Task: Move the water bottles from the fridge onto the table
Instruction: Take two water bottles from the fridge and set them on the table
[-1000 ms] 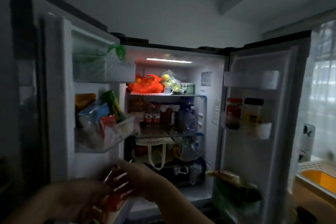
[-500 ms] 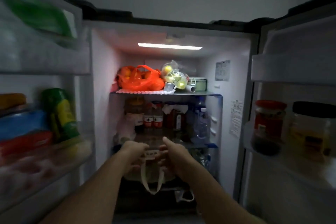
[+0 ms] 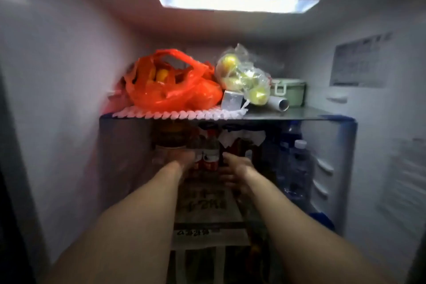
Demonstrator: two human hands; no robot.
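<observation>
I look into the open fridge. Two clear water bottles with red labels (image 3: 208, 155) stand side by side on the dim middle shelf, under the glass top shelf (image 3: 299, 116). My left hand (image 3: 182, 159) reaches in and lies against the left side of these bottles; its fingers are hidden in the dark. My right hand (image 3: 236, 169) is just right of them, fingers loosely spread and holding nothing. Further right on the same shelf stand other clear bottles with pale caps (image 3: 299, 163).
An orange plastic bag of fruit (image 3: 170, 83), a clear bag of yellow-green fruit (image 3: 244, 74), a small grey box and a green lidded container (image 3: 289, 92) crowd the top shelf. Dark jars stand behind the bottles. A printed bag (image 3: 202, 205) hangs below my hands.
The view has moved in close to the fridge interior. Both hands rose from the bag's handles on the lower shelf to the red-labelled bottles on the middle shelf.
</observation>
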